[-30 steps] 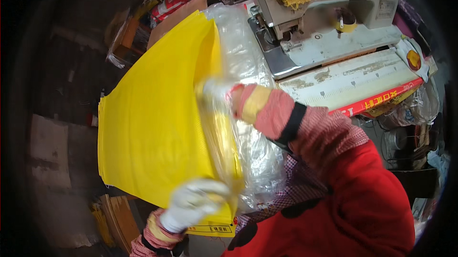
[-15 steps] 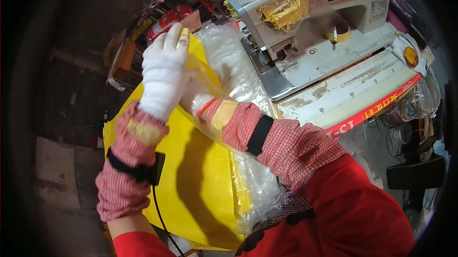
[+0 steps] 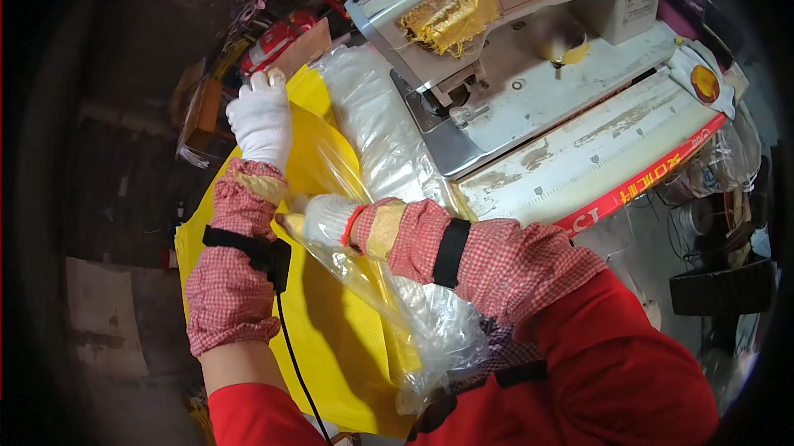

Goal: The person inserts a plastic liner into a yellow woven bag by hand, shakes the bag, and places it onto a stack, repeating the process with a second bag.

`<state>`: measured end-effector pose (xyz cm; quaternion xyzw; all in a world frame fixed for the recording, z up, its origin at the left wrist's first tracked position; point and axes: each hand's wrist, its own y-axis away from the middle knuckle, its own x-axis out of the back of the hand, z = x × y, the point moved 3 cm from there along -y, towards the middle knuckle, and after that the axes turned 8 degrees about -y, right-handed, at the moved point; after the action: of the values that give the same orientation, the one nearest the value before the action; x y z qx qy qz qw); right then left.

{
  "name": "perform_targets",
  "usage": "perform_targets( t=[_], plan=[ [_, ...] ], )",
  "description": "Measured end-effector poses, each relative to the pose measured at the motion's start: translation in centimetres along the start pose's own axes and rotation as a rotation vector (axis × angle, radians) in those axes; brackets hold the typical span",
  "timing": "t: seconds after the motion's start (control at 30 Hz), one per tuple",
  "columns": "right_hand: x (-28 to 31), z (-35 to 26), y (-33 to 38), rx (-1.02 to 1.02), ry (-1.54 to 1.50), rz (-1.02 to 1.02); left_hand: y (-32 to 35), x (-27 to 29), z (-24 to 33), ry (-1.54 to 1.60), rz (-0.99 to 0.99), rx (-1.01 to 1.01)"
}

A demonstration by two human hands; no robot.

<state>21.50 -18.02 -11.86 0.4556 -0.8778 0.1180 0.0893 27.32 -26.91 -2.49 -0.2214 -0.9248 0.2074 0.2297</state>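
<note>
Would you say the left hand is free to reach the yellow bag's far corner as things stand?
Probably yes: the left hand already rests at the yellow bag's far corner, with nothing lying between them.

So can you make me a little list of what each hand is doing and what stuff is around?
Left hand: white glove, gripping the far edge of the yellow bag
Right hand: white glove, pushed inside the clear plastic liner
Liner: partly inside the yellow bag
Behind: grey sewing machine
Sleeves: red checked covers

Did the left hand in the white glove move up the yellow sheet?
Yes. The left hand went from the yellow sheet's near edge to its far corner, nearer the sewing machine.
</note>
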Motion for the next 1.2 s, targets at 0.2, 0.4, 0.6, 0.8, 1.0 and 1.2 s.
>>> perform_targets(
  t=[0.2,0.4,0.6,0.8,1.0,1.2],
  plan=[
    [-3.4,-0.3,1.5,0.086,0.015,-0.02,-2.3,1.0,-2.4,0.14,-0.443,0.039],
    [-8.5,-1.5,15.6,0.368,0.492,-0.703,-10.2,7.0,-10.8,-0.079,-0.063,-0.124],
    [-5.3,4.2,22.9,0.223,0.286,-0.487,-10.3,8.6,-12.8,0.285,-0.282,-0.199],
    [2.1,3.4,24.0,-0.184,-0.31,0.244,-8.3,11.8,-11.5,0.125,-0.272,-0.312],
    [11.3,-0.8,25.4,-0.001,0.159,0.988,-7.6,12.5,-10.0,0.045,-0.141,-0.377],
    [8.1,-2.3,25.6,0.066,-0.239,0.658,-7.3,12.5,-9.0,0.011,-0.133,-0.386]
  ],
)
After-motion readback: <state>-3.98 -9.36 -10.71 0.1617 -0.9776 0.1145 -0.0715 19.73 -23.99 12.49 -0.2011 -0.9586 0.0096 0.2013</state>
